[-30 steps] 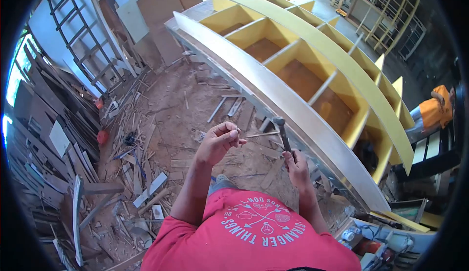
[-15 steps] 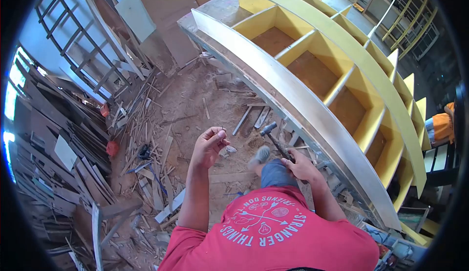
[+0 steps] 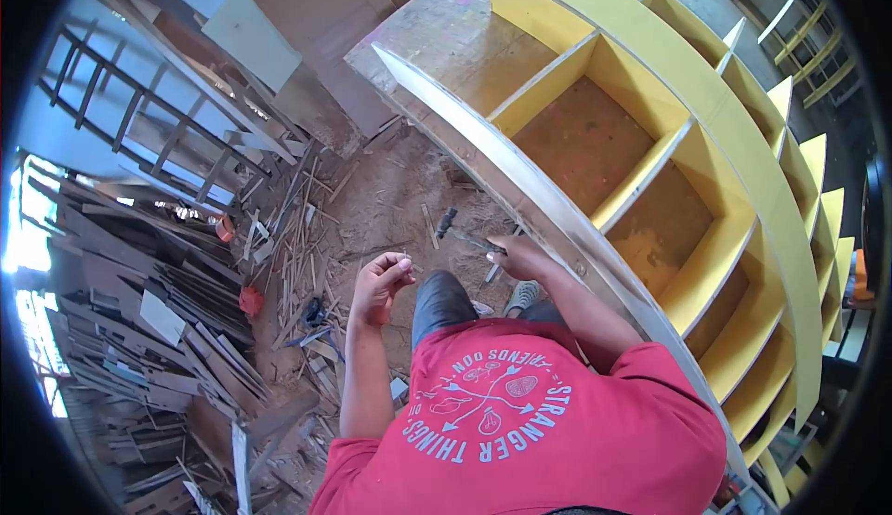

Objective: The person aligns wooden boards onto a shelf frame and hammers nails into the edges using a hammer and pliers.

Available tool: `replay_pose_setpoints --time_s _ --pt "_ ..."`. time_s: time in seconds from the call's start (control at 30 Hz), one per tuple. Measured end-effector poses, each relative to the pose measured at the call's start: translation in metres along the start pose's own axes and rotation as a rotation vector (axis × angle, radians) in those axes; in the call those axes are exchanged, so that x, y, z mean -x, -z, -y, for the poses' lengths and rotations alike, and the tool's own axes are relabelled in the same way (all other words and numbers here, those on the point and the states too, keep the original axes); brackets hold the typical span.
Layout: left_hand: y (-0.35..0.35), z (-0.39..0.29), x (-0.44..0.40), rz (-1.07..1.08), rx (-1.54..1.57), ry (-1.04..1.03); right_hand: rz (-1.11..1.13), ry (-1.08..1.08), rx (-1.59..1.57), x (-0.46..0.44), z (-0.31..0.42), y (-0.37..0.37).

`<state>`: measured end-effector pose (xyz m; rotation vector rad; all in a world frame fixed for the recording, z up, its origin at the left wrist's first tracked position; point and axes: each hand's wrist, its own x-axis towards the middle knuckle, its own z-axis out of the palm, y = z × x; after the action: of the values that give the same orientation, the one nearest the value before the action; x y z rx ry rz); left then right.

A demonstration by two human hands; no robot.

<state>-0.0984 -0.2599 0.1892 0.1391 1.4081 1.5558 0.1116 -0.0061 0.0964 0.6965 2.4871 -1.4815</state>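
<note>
The red shirt (image 3: 557,450) is showing "STRANGER THINGS" and "FRIENDS DON'T". The right hand (image 3: 520,260) is gripping a hammer (image 3: 448,223) left of the yellow frame (image 3: 683,69); the left hand (image 3: 379,285) is pinching a thin thing (image 3: 406,256) (too small to name). Scrap wood (image 3: 163,316) is lying left.

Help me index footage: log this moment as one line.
left hand: pinching thin item | right hand: gripping hammer | yellow frame: at person's right
</note>
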Motion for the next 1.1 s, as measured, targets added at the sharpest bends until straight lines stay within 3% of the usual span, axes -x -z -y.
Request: replay_pose_setpoints --time_s 0.07,0.17,0.27,0.4,0.43,0.53,0.7,0.8,0.87,0.93,1.03,1.1 --pt "-0.003 -0.022 -0.046 0.033 -0.039 0.050 0.011 0.001 -0.004 -0.039 0.005 0.020" --pt "-0.003 -0.049 -0.124 0.154 -0.182 0.127 -0.008 -0.212 0.028 -0.077 0.029 0.058" --pt "-0.004 -0.079 -0.207 0.333 -0.337 0.198 -0.381 -0.246 -0.119 -0.122 0.006 0.041" --pt "-0.017 -0.105 -0.302 0.537 -0.512 0.284 -0.196 -0.412 -0.108 -0.132 0.053 0.066" --pt "-0.022 -0.107 -0.320 0.588 -0.561 0.294 -0.350 -0.397 -0.147 -0.137 0.048 0.057" --pt "-0.037 -0.105 -0.361 0.718 -0.734 0.300 -0.418 -0.433 -0.181 -0.140 0.036 0.033" --pt "-0.066 -0.081 -0.384 0.910 -0.967 0.265 -0.366 -0.711 -0.316 -0.099 0.068 0.037" --pt "-0.067 -0.035 -0.391 0.888 -0.700 0.159 -0.375 -0.846 -0.354 -0.077 0.078 0.031" --pt "-0.078 -0.033 -0.385 0.841 -0.869 0.003 -0.397 -0.915 -0.401 -0.068 0.081 0.030" --pt "-0.076 -0.016 -0.386 0.878 -0.779 -0.255 -0.453 -0.909 -0.396 -0.064 0.074 0.022" --pt "-0.060 0.000 -0.402 0.963 -1.070 -0.321 -0.469 -0.875 -0.398 -0.064 0.060 0.009" --pt "-0.053 0.001 -0.402 0.960 -1.071 -0.293 -0.491 -0.828 -0.405 -0.062 0.050 0.002"
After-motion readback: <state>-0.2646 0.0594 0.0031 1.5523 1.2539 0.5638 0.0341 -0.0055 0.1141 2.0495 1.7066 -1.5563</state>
